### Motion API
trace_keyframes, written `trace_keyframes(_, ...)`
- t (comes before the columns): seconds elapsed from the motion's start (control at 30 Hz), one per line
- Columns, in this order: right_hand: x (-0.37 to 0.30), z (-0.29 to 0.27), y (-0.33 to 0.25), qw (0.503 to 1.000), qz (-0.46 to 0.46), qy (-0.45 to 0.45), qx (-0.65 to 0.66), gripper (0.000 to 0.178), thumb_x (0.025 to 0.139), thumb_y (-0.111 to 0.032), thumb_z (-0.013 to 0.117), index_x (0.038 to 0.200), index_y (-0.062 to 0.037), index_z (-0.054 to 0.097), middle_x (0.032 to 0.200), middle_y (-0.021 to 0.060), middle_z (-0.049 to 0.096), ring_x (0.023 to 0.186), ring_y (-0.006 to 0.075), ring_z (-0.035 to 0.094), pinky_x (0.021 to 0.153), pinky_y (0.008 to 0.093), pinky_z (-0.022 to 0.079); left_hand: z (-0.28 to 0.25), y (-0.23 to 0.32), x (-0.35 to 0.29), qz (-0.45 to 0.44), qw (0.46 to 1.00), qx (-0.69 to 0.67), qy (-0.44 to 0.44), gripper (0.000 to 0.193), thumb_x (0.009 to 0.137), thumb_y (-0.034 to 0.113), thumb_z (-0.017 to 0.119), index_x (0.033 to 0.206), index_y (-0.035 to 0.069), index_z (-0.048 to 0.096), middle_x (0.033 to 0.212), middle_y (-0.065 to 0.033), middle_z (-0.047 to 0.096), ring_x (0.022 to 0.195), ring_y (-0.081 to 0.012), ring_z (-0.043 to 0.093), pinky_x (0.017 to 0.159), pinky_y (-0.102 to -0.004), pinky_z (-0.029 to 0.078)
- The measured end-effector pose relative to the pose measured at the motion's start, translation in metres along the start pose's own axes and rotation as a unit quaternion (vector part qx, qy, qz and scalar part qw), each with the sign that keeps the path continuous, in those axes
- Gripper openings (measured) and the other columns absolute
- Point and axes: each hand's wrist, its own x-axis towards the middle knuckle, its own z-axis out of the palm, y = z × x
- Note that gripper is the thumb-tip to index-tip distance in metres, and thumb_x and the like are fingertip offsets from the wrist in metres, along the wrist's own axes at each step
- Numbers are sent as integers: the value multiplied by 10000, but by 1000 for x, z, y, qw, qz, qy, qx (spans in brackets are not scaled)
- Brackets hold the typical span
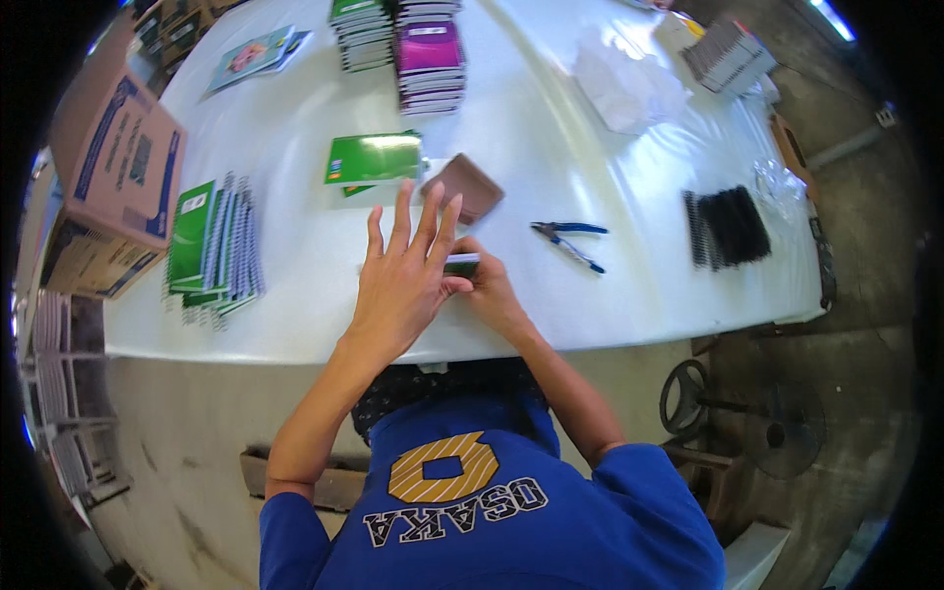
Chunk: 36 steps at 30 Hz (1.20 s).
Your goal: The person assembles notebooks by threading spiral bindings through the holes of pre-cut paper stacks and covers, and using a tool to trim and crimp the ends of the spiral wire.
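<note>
My left hand is raised over the near edge of the table, its fingers stretched and spread, with nothing seen in it. Just to its right, my right hand is closed around a small stack of pages with a green cover, seen edge-on and partly hidden behind the left hand. Beyond the fingers lie flat green notebook covers. A brown block sits beside them, tilted on the white tabletop. Right of my hands rest blue-handled cutting pliers, their handles apart.
Green spiral notebooks are piled at left by a cardboard box. Green and purple notebook stacks stand at the far side. Black spiral coils, a plastic bag and another notebook stack occupy the right.
</note>
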Motion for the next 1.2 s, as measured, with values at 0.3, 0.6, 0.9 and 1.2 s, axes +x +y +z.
trace_keyframes(0.3,17,-299,-11,768,6,409,-493,95,828,-89,658,909,-54,696,853,132,686,801,289,661,686,411,502,2,1,6,-71,963,-51,-253,514,928,297,608,1422,253,474,1116,-104,692,822,-345,687,708,-431,547)
trace_keyframes(0.6,16,-377,14,606,157,311,-715,208,819,-208,724,923,-36,669,1035,146,646,957,363,626,820,461,504,20,-18,-9,-21,982,-68,-173,467,952,328,575,1397,209,502,908,-148,692,635,-349,650,562,-459,501)
trace_keyframes(0.9,15,-356,-48,635,96,289,-710,359,820,47,561,1167,-42,536,947,207,642,918,387,649,771,473,520,13,-11,3,-41,973,-38,-225,472,945,276,587,1403,212,493,1015,-91,692,698,-338,661,629,-455,518)
trace_keyframes(1.2,-4,-90,-88,947,-182,25,-262,276,780,104,693,1006,-52,708,891,57,622,769,170,572,676,281,454,18,-19,-1,-29,983,-22,-182,520,955,340,562,1435,188,433,957,-93,659,674,-331,650,589,-447,511)
